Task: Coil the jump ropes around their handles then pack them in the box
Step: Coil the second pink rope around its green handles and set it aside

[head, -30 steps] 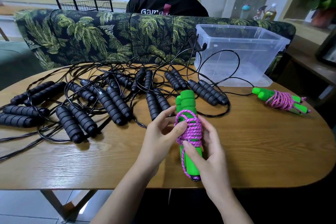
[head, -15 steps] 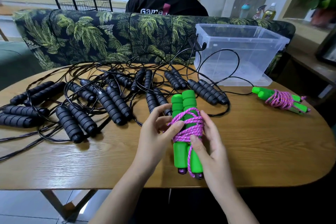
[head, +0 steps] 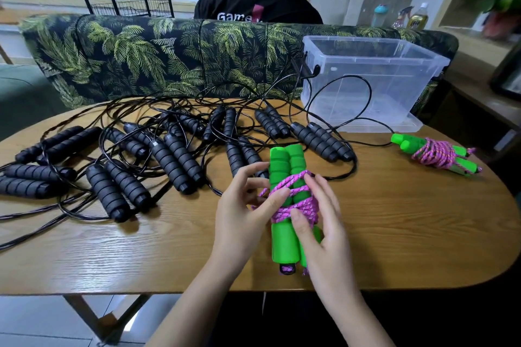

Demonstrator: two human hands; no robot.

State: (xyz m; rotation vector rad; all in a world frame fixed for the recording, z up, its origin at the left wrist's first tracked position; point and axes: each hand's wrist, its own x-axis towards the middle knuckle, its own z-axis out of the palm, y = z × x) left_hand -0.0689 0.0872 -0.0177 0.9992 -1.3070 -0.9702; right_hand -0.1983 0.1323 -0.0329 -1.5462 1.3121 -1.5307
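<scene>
A jump rope with two green foam handles [head: 284, 236] stands upright near the table's front edge, its pink cord [head: 293, 200] wound around the middle. My right hand [head: 321, 222] grips the handles from the right, thumb across the coil. My left hand [head: 242, 205] pinches a strand of the pink cord on the left side. A second green rope [head: 437, 153], coiled in pink, lies on the table at the right. A clear plastic box [head: 366, 79] stands at the back right.
Several black jump ropes [head: 174, 160] with foam handles and tangled black cords cover the left and middle of the wooden table [head: 408, 220]. One black cord loops up against the box. A palm-print sofa back [head: 169, 59] runs behind, with a person seated beyond it.
The handles have turned so both green handles face me side by side. My left hand has moved onto a strand at the coil's left side, and the coil looks looser and wider.
</scene>
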